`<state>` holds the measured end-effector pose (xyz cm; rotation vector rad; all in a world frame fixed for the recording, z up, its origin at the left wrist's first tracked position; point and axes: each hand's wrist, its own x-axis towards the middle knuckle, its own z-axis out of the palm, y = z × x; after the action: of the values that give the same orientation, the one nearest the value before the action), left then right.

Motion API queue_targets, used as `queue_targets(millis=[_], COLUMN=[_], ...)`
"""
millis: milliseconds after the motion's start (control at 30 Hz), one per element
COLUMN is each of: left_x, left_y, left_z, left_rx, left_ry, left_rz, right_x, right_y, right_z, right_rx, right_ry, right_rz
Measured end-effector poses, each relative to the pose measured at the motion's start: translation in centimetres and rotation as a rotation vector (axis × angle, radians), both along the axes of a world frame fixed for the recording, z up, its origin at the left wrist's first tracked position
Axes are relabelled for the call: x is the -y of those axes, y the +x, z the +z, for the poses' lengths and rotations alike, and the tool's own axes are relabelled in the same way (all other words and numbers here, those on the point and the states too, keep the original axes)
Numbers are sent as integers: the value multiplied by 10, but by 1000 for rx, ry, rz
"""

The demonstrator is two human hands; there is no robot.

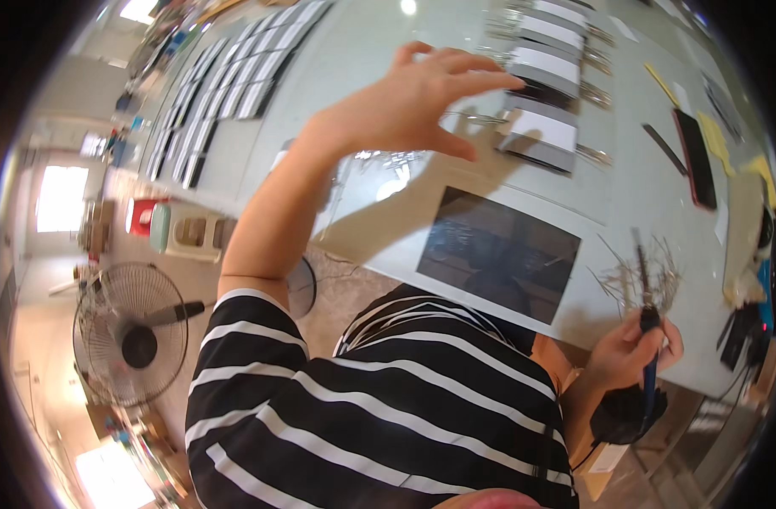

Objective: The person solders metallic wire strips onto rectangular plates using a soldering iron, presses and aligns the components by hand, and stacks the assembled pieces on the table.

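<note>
My left hand [430, 97] reaches out over the table with thumb and fingers spread, holding nothing. Its fingertips are at the near end of a row of grey-and-white flat pieces [536, 136] with thin metal leads at their sides; whether they touch cannot be told. Low at the right, my right hand [630, 352] grips a soldering iron [649, 339] by its blue handle, the thin tip pointing away from me. Beside the tip is a tangle of thin wire leads [617, 276]. Between my hands a dark rectangular panel [498, 254] lies on a white board [430, 284].
Several rows of similar flat pieces [235, 81] lie at the far left. To the right are a phone with a red edge [695, 161], a dark flat strip [664, 148] and a yellow stick [661, 83]. A floor fan [139, 346] and stacked stools [189, 229] stand left.
</note>
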<state>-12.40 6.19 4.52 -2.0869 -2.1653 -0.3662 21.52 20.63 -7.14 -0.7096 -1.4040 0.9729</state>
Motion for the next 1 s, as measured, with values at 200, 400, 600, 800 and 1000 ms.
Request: queue_targets(millis=[200,400,600,800,1000], left_x=[147,187,202,202,166], left_y=[-50,-47,-61,-71,-15], left_z=[22,12,-10,-10,25], left_rx=[112,291,341,292,221], left_ry=[-392,-416,-297,-200,-110], left_rz=[352,477,377,271,283], right_x=[-3,-5,7,1,-1], right_y=[-18,-19,-21,-16,-62], right_z=[7,12,19,32,42], right_rx=[-185,7,74,376,602], right_ry=[101,349,267,417,648], right_rz=[97,199,226,275,357])
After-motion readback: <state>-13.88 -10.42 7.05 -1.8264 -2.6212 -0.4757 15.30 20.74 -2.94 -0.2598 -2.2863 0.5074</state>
